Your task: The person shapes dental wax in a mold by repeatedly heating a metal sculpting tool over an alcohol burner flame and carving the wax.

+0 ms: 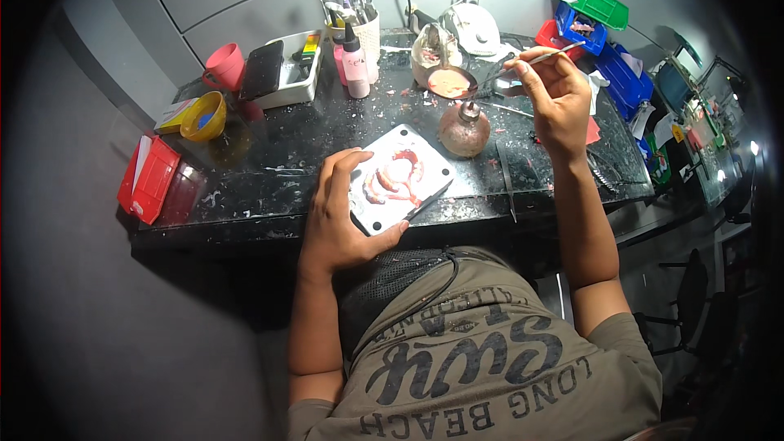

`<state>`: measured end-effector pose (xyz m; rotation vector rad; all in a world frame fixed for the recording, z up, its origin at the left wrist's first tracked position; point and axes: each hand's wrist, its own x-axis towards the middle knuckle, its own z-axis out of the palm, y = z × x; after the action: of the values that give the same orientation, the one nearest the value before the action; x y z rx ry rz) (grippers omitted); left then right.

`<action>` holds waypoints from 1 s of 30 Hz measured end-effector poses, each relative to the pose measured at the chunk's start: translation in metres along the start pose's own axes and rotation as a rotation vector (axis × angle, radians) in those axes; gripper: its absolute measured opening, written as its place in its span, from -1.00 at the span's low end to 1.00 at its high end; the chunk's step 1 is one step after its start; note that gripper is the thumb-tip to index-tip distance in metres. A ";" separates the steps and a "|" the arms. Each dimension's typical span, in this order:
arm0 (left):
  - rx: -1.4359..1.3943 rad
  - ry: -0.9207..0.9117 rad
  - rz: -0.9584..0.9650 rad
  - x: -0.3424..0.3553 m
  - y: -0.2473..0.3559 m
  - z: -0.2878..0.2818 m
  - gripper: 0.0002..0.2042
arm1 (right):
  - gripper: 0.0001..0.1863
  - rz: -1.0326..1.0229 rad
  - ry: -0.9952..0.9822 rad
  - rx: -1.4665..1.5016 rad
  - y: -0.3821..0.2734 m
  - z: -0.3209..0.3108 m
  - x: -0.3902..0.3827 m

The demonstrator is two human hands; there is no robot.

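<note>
My left hand (336, 216) grips a square metal dental flask half (377, 216), with its thumb on the near edge and fingers along the left side. The flask half is tilted at the table's front edge. On its white filling lies a reddish, curved dental wax piece (415, 165). My right hand (557, 96) is raised, its fingers pinching a thin metal wax spatula (563, 50). The spatula's lower end points toward a small dark pan of pinkish wax (449, 82); whether it touches is unclear. Nearer me stands a round, stained glass spirit burner (464, 131).
A squeeze bottle (354, 65) and a tool cup (369, 28) stand at the back. Leftward are a white tray (304, 86), pink mug (225, 67), yellow bowl (202, 117) and red box (150, 178). A knife-like blade (507, 184) lies right; blue bins (625, 86) stand beyond.
</note>
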<state>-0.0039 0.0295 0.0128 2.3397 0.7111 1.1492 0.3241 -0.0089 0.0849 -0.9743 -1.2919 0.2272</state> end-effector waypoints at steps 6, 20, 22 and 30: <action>-0.006 -0.001 -0.002 -0.002 0.000 0.001 -0.09 | -0.85 0.047 -0.002 0.051 0.006 -0.001 0.002; 0.000 0.002 0.029 0.003 -0.001 -0.001 -0.08 | -0.85 0.076 -0.005 0.111 0.012 -0.008 0.003; 0.012 -0.001 0.025 0.001 -0.002 0.000 -0.08 | -0.85 0.096 -0.025 0.078 0.007 -0.003 0.003; 0.003 0.005 0.037 -0.001 0.001 0.000 -0.11 | -0.83 0.253 0.060 0.287 0.019 -0.019 0.001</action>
<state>-0.0044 0.0284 0.0125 2.3629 0.6739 1.1710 0.3481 -0.0065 0.0728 -0.8883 -1.0457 0.5591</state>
